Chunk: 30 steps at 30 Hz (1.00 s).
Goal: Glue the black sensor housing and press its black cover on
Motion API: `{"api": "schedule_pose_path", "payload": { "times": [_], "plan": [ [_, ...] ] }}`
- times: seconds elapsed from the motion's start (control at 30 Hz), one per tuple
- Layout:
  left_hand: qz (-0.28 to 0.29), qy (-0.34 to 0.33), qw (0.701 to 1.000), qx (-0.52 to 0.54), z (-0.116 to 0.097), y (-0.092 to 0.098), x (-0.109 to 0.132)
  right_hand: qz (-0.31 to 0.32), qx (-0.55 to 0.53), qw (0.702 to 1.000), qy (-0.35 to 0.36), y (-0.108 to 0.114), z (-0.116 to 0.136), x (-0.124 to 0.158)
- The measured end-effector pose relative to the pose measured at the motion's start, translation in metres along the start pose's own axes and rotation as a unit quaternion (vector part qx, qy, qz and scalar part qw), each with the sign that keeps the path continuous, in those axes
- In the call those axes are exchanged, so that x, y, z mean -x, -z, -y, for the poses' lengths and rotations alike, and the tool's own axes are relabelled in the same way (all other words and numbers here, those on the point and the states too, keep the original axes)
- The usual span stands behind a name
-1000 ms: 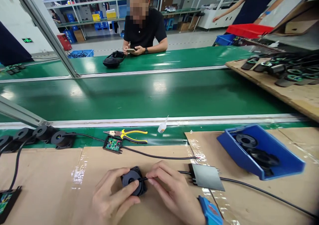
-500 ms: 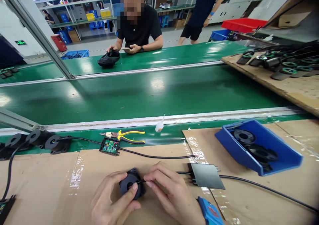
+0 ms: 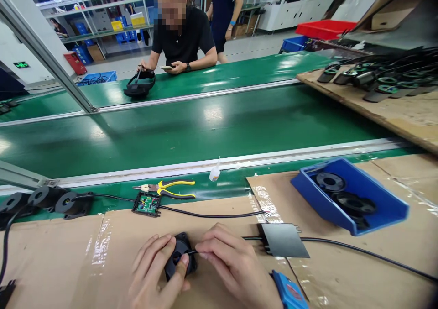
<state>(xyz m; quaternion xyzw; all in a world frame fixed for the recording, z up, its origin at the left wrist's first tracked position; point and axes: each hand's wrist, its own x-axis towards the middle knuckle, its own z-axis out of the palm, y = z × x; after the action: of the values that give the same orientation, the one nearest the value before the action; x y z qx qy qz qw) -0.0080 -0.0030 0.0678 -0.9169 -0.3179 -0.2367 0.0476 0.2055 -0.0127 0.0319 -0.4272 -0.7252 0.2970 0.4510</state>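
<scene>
Low on the cardboard, a black round plastic housing with a square flange (image 3: 181, 244) is gripped by my left hand (image 3: 155, 268), thumb over its centre hole. My right hand (image 3: 232, 263) pinches a black cable (image 3: 252, 238) where it enters the housing's side. That cable runs right, under my hand, to a flat dark grey box (image 3: 285, 240) lying on the cardboard. Beyond my hands lies an open case with a green circuit board (image 3: 148, 204). Yellow-and-black long-nose pliers (image 3: 176, 185) rest just behind it.
At right stands a blue bin (image 3: 379, 217) holding black round parts. A small white bottle (image 3: 215, 173) stands by the metal rail. More black housings (image 3: 70, 204) line the left side. Across the green conveyor (image 3: 171, 135) a person sits with a phone; a board (image 3: 404, 112) carries dark parts.
My left fingers have shifted over the housing, which has tilted slightly; my right hand stays on the cable. The view has shifted a little. A person walking in the background has moved left.
</scene>
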Motion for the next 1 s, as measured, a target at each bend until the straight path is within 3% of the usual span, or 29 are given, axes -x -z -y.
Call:
{"api": "schedule_pose_path", "payload": {
  "times": [0.17,0.3,0.4,0.47,0.53,0.6,0.7,0.8,0.87,0.9,0.97,1.0],
  "plan": [
    [0.007,-0.082,0.994,-0.077,0.002,-0.004,-0.002,-0.005,0.011,1.0,0.018,0.003,0.002,-0.001],
    [0.014,-0.083,0.993,-0.086,0.001,-0.009,0.005,-0.007,0.039,0.999,0.032,0.004,0.007,-0.005],
    [0.011,-0.075,0.995,-0.07,0.002,-0.008,0.009,-0.045,0.122,0.989,0.065,0.003,0.015,0.001],
    [0.003,-0.057,0.998,-0.033,0.004,-0.007,0.011,-0.034,0.17,0.982,0.078,0.0,0.02,0.01],
    [0.01,-0.033,0.999,0.015,0.008,-0.006,0.012,0.035,0.164,0.986,0.016,-0.004,0.022,0.019],
    [0.023,-0.014,0.998,0.056,0.011,-0.005,0.012,0.131,0.092,0.98,-0.119,-0.012,0.02,0.024],
    [0.031,0.019,0.993,0.112,0.012,-0.005,0.009,0.218,-0.126,0.913,-0.322,-0.029,0.015,0.02],
    [0.051,0.141,0.963,0.223,0.011,-0.009,0.001,0.216,-0.35,0.788,-0.458,-0.044,0.014,0.007],
    [0.077,0.269,0.902,0.328,0.012,-0.016,-0.004,0.194,-0.435,0.725,-0.497,-0.049,0.016,-0.001],
    [0.094,0.322,0.864,0.376,0.013,-0.02,-0.007,0.182,-0.461,0.709,-0.502,-0.051,0.018,-0.003],
    [0.121,0.383,0.804,0.439,0.016,-0.027,-0.011,0.161,-0.492,0.698,-0.495,-0.052,0.021,-0.006],
    [0.131,0.393,0.789,0.454,0.017,-0.03,-0.012,0.154,-0.503,0.697,-0.488,-0.052,0.022,-0.006]
  ]
}}
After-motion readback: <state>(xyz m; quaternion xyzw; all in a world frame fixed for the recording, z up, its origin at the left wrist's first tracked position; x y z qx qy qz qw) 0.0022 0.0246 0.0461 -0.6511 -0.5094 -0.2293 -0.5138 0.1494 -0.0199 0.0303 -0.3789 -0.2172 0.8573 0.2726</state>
